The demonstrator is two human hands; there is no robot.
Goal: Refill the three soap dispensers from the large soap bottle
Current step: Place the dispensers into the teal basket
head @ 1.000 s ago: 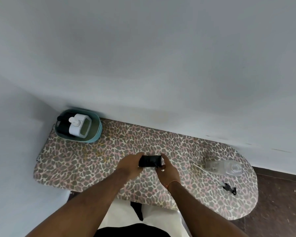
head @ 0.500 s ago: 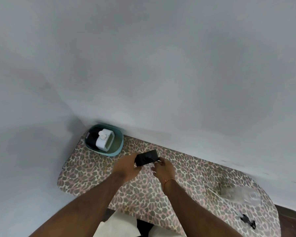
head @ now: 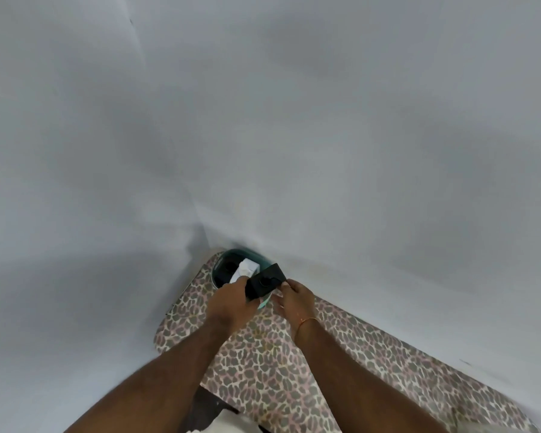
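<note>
Your left hand (head: 231, 300) is wrapped around a small black dispenser (head: 264, 282), fingers curled over its near end and holding it up off the board. Your right hand (head: 295, 296) meets it from the other side, fingertips pinching the far corner, so both hands are clamped on the same black box with its round opening facing up toward you.

Just beyond your left hand sits a teal basket (head: 261, 257), pushed against the wall at the end of the board. A white dispenser (head: 246, 268) stands inside it, partly hidden by what you are holding. Something dark lies beside the white one in the basket, too shadowed to name.

Under both wrists runs the leopard-print board (head: 263, 370), stretching away to your right. The large soap bottle is not in view from here, so you cannot pour yet.

It looks as if you are bringing the black dispenser to the basket or handling its opening; which one is unclear. Either way, keep it level so nothing runs out of the hole. Let the left hand carry the weight and use the right only to steady or turn. If you are setting it in, lower it into the free space beside the white dispenser rather than on top of it, and release only once it sits flat.
</note>
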